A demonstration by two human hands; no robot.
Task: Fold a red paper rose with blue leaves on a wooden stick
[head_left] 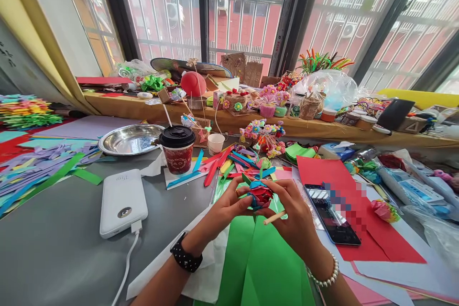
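Observation:
A small paper flower (261, 196) with a red middle and blue outer strips is held up between both hands, above green paper sheets (265, 258). My left hand (231, 203) grips its left side, thumb in front and fingers behind. On the other side my right hand (292, 205) pinches the flower with thumb and fingertips. A thin wooden stick (274, 217) also sits in my right hand, pointing down to the left. A green strip (247, 179) stands up by the left fingertips. Some fingertips are hidden behind the flower.
Left are a white power bank (124, 203) with a cable, a lidded paper cup (177, 150) and a metal plate (132, 139). Coloured paper strips (229, 162) lie beyond my hands. A phone (333, 214) rests on red paper (322, 172) at right. Crafts crowd the windowsill (161, 114).

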